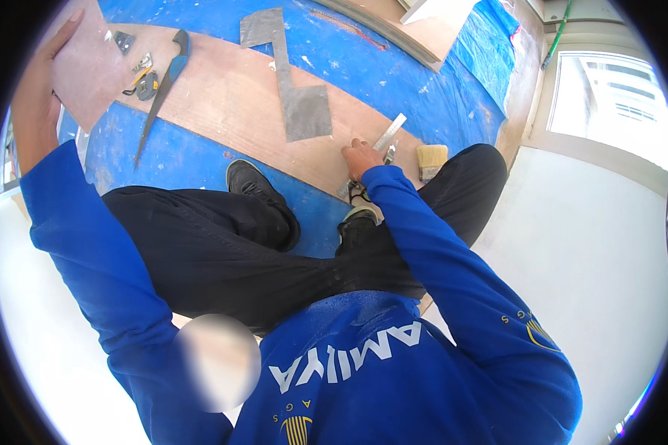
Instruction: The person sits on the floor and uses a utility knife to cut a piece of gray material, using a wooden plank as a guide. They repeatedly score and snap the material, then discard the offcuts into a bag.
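Observation:
My left hand (41,111) is raised at the far left, gripping the edge of a thin pinkish-brown board (89,74). Low over the right part of a long wooden plank (230,93), my right hand (362,158) has its fingers curled down. A flat silvery strip (390,132) and a small metal tool (390,153) lie right beside these fingers; what they grip is hidden. A wide paintbrush (432,157) with pale bristles rests just right of that hand, by my knee.
On the plank's left part lie a handsaw (163,93), a tape measure (148,86) and a yellow-handled tool (141,67). A grey zigzag flat piece (308,113) crosses its middle. Blue sheeting (349,74) covers the floor. Stacked boards (393,30) sit behind; a window (612,100) stands right.

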Tool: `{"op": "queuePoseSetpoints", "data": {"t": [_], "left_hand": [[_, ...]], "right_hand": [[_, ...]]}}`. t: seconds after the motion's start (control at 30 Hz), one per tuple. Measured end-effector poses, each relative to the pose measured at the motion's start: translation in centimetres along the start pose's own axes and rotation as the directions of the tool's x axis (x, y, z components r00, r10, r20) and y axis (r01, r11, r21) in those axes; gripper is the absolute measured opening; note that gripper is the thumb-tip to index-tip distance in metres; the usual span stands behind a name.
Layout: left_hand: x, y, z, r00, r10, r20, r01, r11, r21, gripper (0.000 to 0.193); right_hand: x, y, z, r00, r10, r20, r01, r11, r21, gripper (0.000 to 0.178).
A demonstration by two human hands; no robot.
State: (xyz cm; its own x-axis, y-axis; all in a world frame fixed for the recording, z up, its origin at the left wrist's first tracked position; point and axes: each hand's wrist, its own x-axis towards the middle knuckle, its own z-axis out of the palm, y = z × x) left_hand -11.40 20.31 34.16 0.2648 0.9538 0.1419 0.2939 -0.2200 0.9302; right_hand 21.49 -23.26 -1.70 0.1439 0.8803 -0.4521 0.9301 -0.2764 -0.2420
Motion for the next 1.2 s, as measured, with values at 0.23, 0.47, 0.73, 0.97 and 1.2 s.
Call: {"op": "queuePoseSetpoints", "data": {"t": [0.23,0.47,0.73,0.97,1.2], "left_hand": [[-3.2,2.0,1.7,0.985,0.126,-0.114,-0.118,0.99,0.076,0.063],[-4.7,4.9,3.0,0.957,0.053,-0.285,-0.048,0.999,0.023,0.057],[-4.8,4.0,2.1,0.944,0.053,-0.325,-0.099,0.987,-0.126,0.044],[-5.5,5.0,2.2,0.929,0.025,-0.368,-0.083,0.986,-0.143,0.04],[-5.6,5.0,2.5,0.921,0.052,-0.386,-0.125,0.978,-0.165,0.038]], "right_hand": [[2.4,2.1,0.9,0.961,0.15,0.232,-0.189,0.969,0.159,0.029],[12.3,-4.9,-2.5,0.876,0.304,-0.375,-0.1,0.874,0.476,0.085],[13.8,-7.1,-5.9,0.945,0.207,-0.253,-0.157,0.966,0.203,0.088],[15.8,-8.3,-5.7,0.937,0.2,-0.285,-0.133,0.962,0.237,0.077],[17.8,-10.8,-7.1,0.924,0.301,-0.236,-0.257,0.946,0.2,0.08]]}}
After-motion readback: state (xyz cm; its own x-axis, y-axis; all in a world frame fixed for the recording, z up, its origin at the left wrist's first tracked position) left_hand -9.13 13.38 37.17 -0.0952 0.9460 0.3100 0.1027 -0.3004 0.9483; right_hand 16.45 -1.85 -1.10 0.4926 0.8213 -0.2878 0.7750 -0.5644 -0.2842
